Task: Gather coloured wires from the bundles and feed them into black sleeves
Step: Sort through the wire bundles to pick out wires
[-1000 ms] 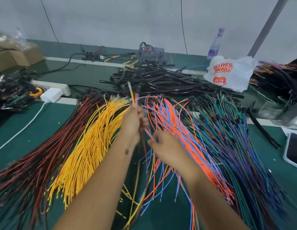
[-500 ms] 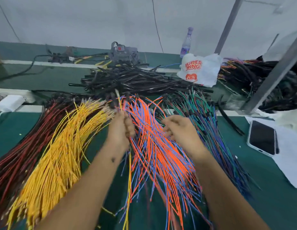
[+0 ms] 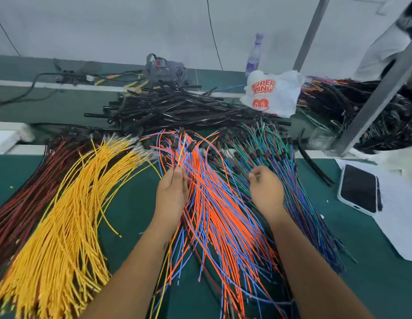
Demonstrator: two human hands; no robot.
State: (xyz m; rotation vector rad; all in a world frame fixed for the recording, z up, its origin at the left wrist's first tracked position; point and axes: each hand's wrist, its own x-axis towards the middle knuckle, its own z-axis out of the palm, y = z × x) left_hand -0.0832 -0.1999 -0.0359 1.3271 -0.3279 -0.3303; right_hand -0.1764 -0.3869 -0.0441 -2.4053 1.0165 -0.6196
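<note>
On the green table mat (image 3: 131, 203), fanned bundles of yellow wires (image 3: 69, 222), orange-and-blue wires (image 3: 214, 217) and green-and-purple wires (image 3: 278, 157) lie before a heap of black sleeves (image 3: 177, 109). The left hand (image 3: 171, 192) pinches a few gathered wires (image 3: 181, 155) upright; the right hand (image 3: 266, 189), fingers curled, reaches into the green-and-purple bundle, its grip unclear.

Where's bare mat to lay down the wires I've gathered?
Bare green mat shows between the yellow bundle and the left hand. Another patch lies bottom right, between the green-blue bundle and the white paper under the phone. Further back, black sleeves crowd it.
</note>
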